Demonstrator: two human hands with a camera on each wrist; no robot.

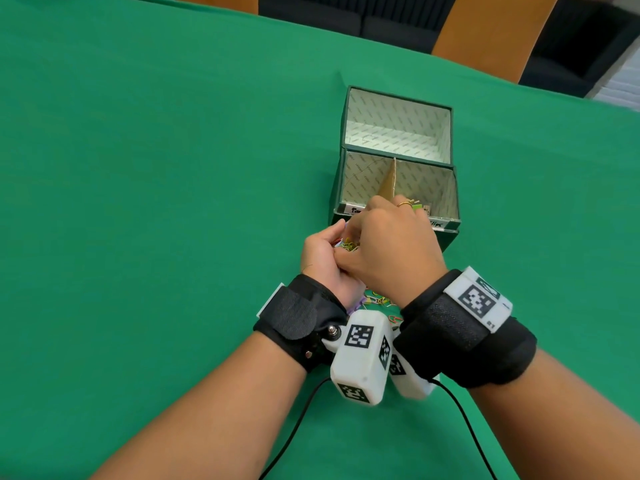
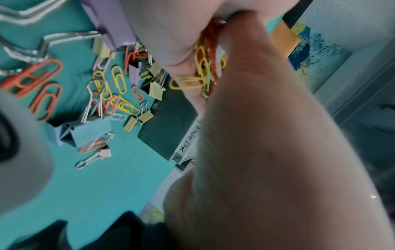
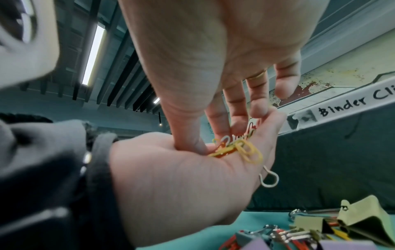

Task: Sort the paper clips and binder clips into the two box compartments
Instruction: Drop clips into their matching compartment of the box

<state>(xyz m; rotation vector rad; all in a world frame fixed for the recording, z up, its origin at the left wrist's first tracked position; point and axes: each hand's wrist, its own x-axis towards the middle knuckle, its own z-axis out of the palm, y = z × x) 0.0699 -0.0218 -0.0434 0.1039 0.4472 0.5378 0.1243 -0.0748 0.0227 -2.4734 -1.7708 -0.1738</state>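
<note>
My left hand (image 1: 341, 237) is held palm up just in front of the box, fingers curled around a small bunch of yellow, orange and white paper clips (image 1: 348, 244). My right hand (image 1: 353, 244) reaches down into that palm; its thumb and fingertips (image 3: 215, 142) pinch the paper clips (image 3: 241, 148) lying there. The dark green box (image 1: 450, 223) has a cardboard divider (image 1: 391, 178) between its two compartments. A "Binder Clips" label (image 3: 350, 103) marks the right one, where a few small clips (image 1: 417, 206) show past my knuckles.
A mixed pile of paper clips and binder clips (image 2: 111, 94) lies on the green cloth under my wrists, also seen as a pile (image 1: 379, 300) between them. The open lid (image 1: 398, 123) stands behind the box. Chairs (image 1: 491, 32) line the far table edge.
</note>
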